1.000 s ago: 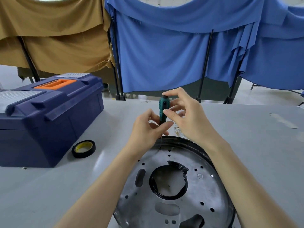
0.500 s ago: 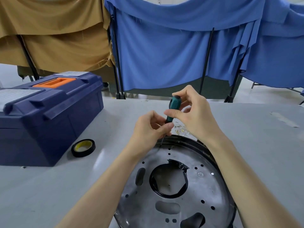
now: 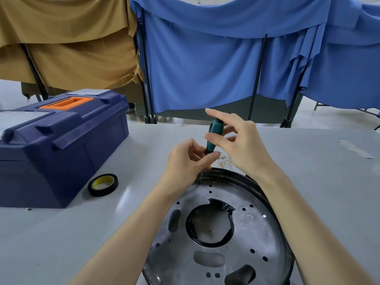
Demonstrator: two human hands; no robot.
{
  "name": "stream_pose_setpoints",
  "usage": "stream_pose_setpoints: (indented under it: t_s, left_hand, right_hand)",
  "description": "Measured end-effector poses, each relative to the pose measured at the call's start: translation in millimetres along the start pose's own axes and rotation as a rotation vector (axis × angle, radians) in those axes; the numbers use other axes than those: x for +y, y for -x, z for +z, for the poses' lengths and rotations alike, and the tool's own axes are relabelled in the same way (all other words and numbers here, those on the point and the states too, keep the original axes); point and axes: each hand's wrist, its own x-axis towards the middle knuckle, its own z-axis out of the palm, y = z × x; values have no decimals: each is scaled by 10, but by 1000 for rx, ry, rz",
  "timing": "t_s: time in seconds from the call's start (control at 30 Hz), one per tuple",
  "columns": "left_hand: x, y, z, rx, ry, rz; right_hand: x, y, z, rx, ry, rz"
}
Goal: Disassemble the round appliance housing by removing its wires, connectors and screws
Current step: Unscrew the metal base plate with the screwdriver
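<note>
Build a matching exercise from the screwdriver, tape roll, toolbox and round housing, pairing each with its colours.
Things:
1. screwdriver
2. tape roll
3. toolbox
4. round housing

Colours:
A. navy blue with an orange handle
B. grey metal with a black rim
C. black with a yellow core
D. teal handle

Pairs: 1-D, 2-C, 3-A, 4-B

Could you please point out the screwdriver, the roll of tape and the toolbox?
screwdriver (image 3: 214, 126), head view, on the upper handle
roll of tape (image 3: 102, 193), head view, on its black outer wall
toolbox (image 3: 41, 177), head view, on its dark blue front wall
</note>
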Motion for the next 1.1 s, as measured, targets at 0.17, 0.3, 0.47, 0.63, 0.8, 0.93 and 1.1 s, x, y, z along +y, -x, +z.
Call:
stream_pose_setpoints:
  t_s: [0.17,0.3,0.47,0.63,0.8,0.93,1.1]
  left_hand:
    - [-2,19,2,-100,-71,40]
    - [-5,-5,23,-66,-109,20]
    - [-15,1,-14,-26,-40,-24]
    - [6,33,-2,-117,-33,1]
    - [21,18,-3,-128,-58,-14]
    - [4,22,-3,-74,0,-31]
    - [11,35,-11,-114,71,-40]
  right_hand:
    - [-5,-4,4,31,-16,8]
    - [-15,6,-15,0,-89,11]
    - [-17,20,45,-53,-110,-20]
    - [10,-13,5,45,-52,-14]
    - [-15,0,-2,-10,-59,29]
    - [-37,24,25,-23,-91,33]
    - [-19,9,37,32,-48,34]
